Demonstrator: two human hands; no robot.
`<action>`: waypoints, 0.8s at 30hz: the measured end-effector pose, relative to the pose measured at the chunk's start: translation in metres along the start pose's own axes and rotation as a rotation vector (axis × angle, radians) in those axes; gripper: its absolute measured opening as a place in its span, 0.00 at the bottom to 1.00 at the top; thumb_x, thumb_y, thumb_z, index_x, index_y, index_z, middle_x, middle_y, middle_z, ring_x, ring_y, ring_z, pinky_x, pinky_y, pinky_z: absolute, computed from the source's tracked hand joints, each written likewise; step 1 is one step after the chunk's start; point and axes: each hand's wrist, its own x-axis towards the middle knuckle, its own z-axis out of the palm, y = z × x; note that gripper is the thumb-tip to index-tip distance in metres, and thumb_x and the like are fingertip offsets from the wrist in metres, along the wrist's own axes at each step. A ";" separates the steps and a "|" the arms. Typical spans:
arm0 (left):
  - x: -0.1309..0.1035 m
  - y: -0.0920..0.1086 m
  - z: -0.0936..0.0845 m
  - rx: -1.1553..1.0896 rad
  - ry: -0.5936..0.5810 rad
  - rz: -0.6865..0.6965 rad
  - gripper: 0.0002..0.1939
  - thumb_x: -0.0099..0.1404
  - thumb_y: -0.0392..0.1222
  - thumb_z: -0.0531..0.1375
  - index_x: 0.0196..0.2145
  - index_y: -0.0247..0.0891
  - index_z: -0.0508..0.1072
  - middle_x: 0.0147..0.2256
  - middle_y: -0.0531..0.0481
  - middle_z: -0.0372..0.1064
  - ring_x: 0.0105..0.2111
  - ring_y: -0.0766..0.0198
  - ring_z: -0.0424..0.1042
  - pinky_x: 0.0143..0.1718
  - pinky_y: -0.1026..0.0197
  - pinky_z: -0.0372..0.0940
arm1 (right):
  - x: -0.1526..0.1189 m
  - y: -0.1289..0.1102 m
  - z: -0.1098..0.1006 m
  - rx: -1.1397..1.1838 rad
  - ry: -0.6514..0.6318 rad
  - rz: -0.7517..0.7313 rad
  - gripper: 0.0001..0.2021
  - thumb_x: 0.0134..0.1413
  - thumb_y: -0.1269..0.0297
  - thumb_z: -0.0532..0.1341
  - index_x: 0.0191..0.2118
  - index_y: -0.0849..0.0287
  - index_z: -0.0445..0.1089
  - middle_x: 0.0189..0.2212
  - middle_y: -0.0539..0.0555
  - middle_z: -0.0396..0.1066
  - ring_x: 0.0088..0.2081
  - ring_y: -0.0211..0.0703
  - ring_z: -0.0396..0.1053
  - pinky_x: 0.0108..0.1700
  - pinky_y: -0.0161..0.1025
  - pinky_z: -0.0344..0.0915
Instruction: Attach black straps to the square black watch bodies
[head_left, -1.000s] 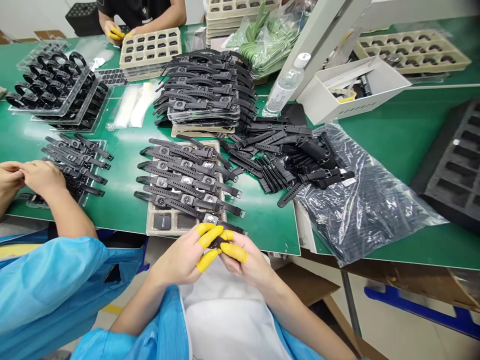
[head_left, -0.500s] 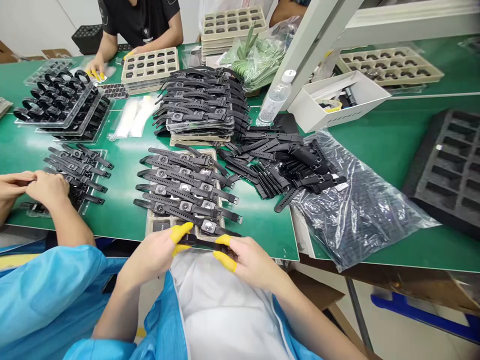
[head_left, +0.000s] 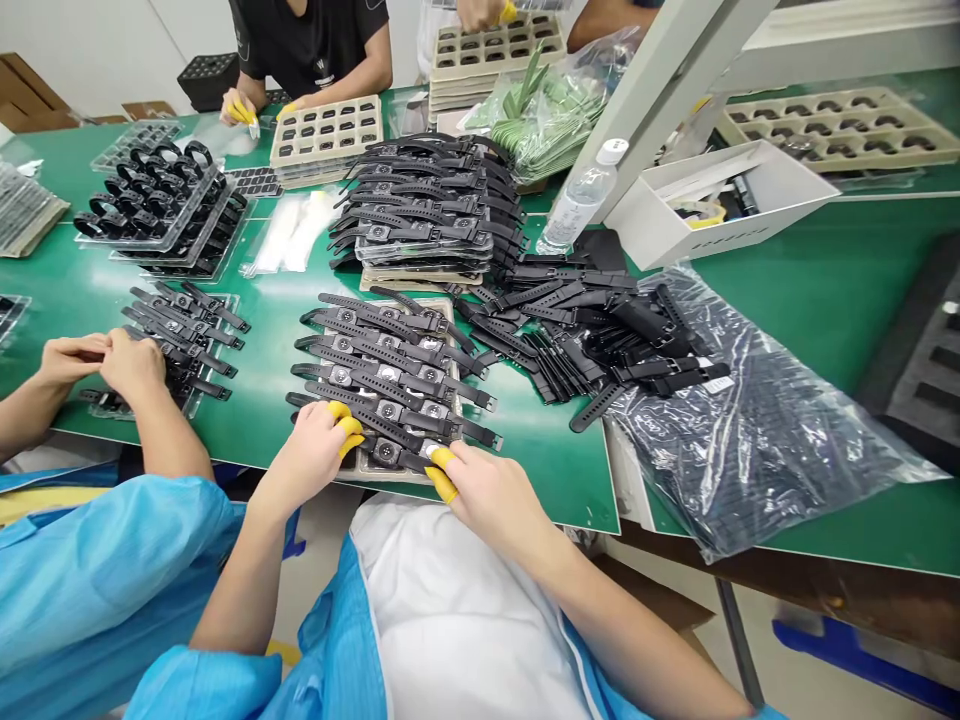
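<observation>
In front of me a beige tray (head_left: pixel 457 400) holds rows of black smartwatches with straps, sensor backs up. My left hand (head_left: pixel 311 452), in yellow finger cots, is closed on the left strap of a smartwatch (head_left: pixel 386 453) in the front row. My right hand (head_left: pixel 487 490), also in yellow finger cots, pinches near that watch's right strap at the tray's front right corner. The fingers partly cover the straps and a neighbouring watch.
A stack of watch trays (head_left: pixel 427 200) stands behind. Loose black straps (head_left: pixel 555 340) and a plastic bag (head_left: pixel 720 430) lie to the right, with a bottle (head_left: pixel 581 200) and a white box (head_left: pixel 712 215) beyond. A co-worker's hands (head_left: pixel 135 365) work at left; another person sits opposite.
Both hands have moved forward from the table edge, bringing the watch from in front of the tray onto its front row. The view has shifted slightly left.
</observation>
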 end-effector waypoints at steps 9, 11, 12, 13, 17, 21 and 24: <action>-0.047 0.017 -0.005 0.245 -0.085 -0.113 0.07 0.66 0.32 0.58 0.37 0.35 0.77 0.39 0.38 0.74 0.41 0.45 0.68 0.38 0.49 0.65 | 0.069 0.106 -0.023 -0.106 0.307 0.293 0.14 0.71 0.65 0.55 0.54 0.64 0.72 0.49 0.65 0.74 0.50 0.58 0.69 0.44 0.46 0.66; -0.043 0.025 -0.011 0.316 -0.169 -0.144 0.08 0.64 0.31 0.58 0.35 0.34 0.78 0.36 0.38 0.74 0.41 0.44 0.69 0.37 0.48 0.64 | 0.097 0.128 -0.018 -0.153 0.258 0.367 0.16 0.69 0.66 0.55 0.57 0.66 0.70 0.52 0.68 0.72 0.52 0.62 0.66 0.47 0.49 0.66; -0.039 0.029 -0.014 0.338 -0.193 -0.159 0.08 0.64 0.30 0.58 0.34 0.34 0.78 0.36 0.38 0.74 0.41 0.43 0.70 0.37 0.48 0.64 | 0.109 0.135 -0.015 -0.179 0.223 0.397 0.17 0.68 0.65 0.56 0.57 0.67 0.70 0.52 0.70 0.71 0.52 0.63 0.65 0.48 0.50 0.65; -0.034 0.032 -0.018 0.353 -0.209 -0.170 0.08 0.64 0.30 0.58 0.34 0.35 0.78 0.36 0.39 0.74 0.41 0.43 0.70 0.37 0.48 0.64 | 0.119 0.140 -0.011 -0.202 0.186 0.417 0.17 0.67 0.65 0.57 0.56 0.68 0.70 0.51 0.71 0.71 0.52 0.64 0.65 0.48 0.51 0.65; -0.021 0.036 -0.027 0.368 -0.236 -0.183 0.10 0.69 0.36 0.57 0.34 0.35 0.79 0.36 0.39 0.74 0.41 0.44 0.71 0.37 0.49 0.63 | 0.137 0.148 0.004 -0.248 0.113 0.425 0.16 0.68 0.63 0.57 0.53 0.67 0.71 0.51 0.71 0.70 0.53 0.65 0.63 0.48 0.52 0.64; -0.019 0.038 -0.025 0.375 -0.241 -0.169 0.12 0.70 0.41 0.57 0.33 0.36 0.78 0.35 0.40 0.73 0.41 0.45 0.71 0.38 0.49 0.63 | 0.131 0.157 0.007 -0.184 0.146 0.400 0.12 0.69 0.66 0.54 0.48 0.64 0.72 0.50 0.70 0.72 0.52 0.63 0.66 0.49 0.51 0.64; -0.021 0.041 -0.016 0.391 -0.245 -0.227 0.09 0.67 0.37 0.57 0.34 0.35 0.76 0.36 0.40 0.72 0.41 0.46 0.71 0.38 0.49 0.64 | 0.121 0.165 0.002 0.033 0.292 0.415 0.11 0.69 0.65 0.51 0.44 0.61 0.70 0.46 0.68 0.75 0.48 0.59 0.71 0.49 0.50 0.66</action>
